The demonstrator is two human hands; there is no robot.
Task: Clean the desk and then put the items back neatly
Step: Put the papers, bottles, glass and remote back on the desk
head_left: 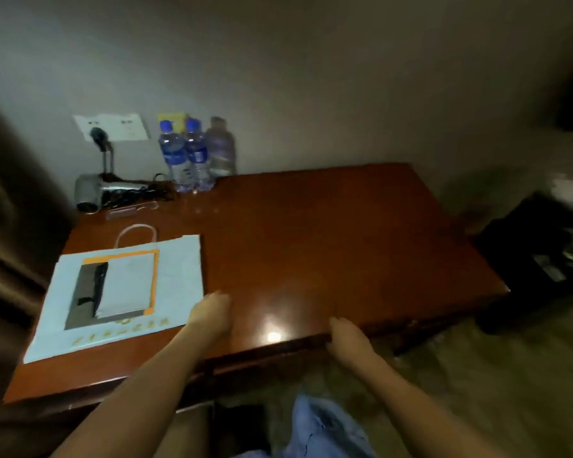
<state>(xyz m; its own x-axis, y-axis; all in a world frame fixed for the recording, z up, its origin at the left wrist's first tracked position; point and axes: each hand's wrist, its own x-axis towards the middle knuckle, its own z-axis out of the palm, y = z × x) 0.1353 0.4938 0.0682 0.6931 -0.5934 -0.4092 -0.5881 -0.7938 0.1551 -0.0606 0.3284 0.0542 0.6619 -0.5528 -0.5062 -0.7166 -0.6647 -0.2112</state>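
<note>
A reddish-brown wooden desk (328,239) fills the middle of the head view. A pale blue paper bag (176,289) lies flat at its front left, with a notepad and a dark pen (100,285) stacked on it. My left hand (212,314) hovers low over the desk beside the bag's right edge, holding nothing. My right hand (348,338) is at the desk's front edge, fingers loose and empty. Three water bottles (196,153) stand at the back by the wall. A silver hair dryer (93,193) with a tangled black cord lies at the back left.
A wall socket plate (113,127) with a plug sits above the hair dryer. A small clear stand (129,209) lies near the cord. A dark bin or bag (543,256) stands on the floor to the desk's right. The picture is blurred.
</note>
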